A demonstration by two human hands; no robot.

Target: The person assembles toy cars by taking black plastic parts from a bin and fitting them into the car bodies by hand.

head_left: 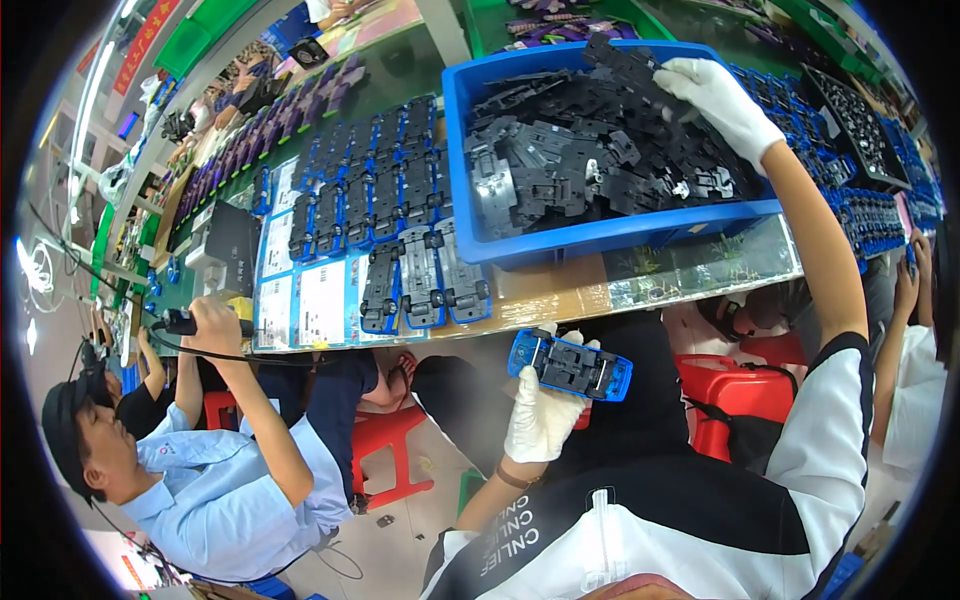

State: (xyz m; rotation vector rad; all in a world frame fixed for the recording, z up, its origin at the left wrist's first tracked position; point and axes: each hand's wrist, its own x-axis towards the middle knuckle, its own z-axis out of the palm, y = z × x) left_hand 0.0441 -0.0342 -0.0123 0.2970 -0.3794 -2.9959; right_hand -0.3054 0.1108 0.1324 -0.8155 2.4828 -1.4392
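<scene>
White-gloved left fingers [526, 386] clamp a toy car [572, 368], right fingers [674, 76] a plate [622, 62], amid crowded workbenches [700, 277].

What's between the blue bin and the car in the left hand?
In the head view, the front edge of the table, with a brown cardboard strip on it, lies there.

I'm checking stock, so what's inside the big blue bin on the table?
A jumbled heap of black parts fills much of the blue bin. The gloved right hand is over its far right corner. The heap hides the bin's bottom, so lower layers can't be seen.
</scene>
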